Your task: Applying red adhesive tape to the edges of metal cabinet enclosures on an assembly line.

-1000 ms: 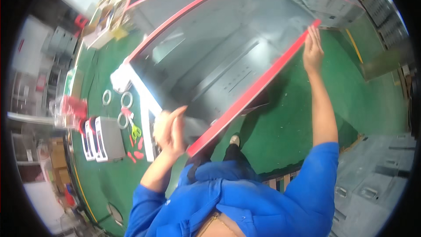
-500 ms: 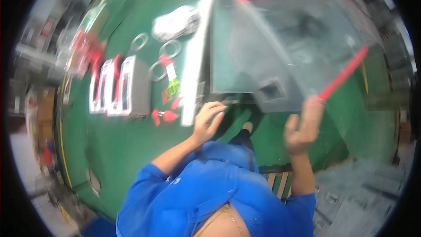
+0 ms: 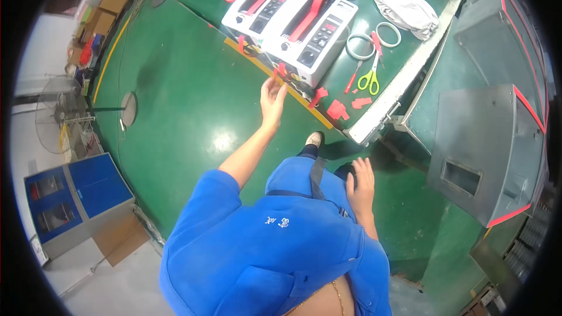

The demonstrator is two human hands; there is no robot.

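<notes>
Now left hand [image 3: 272, 97] open, empty.

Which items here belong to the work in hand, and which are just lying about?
In use: left hand reaching toward red tape pieces at the white tape dispensers; right hand empty.
Lying about: scissors, tape rolls, white cloth, grey metal panel.

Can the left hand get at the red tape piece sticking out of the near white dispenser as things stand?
Probably yes. The left hand is open, its fingers just short of the red tape piece on the white dispenser, with nothing between them.
</notes>
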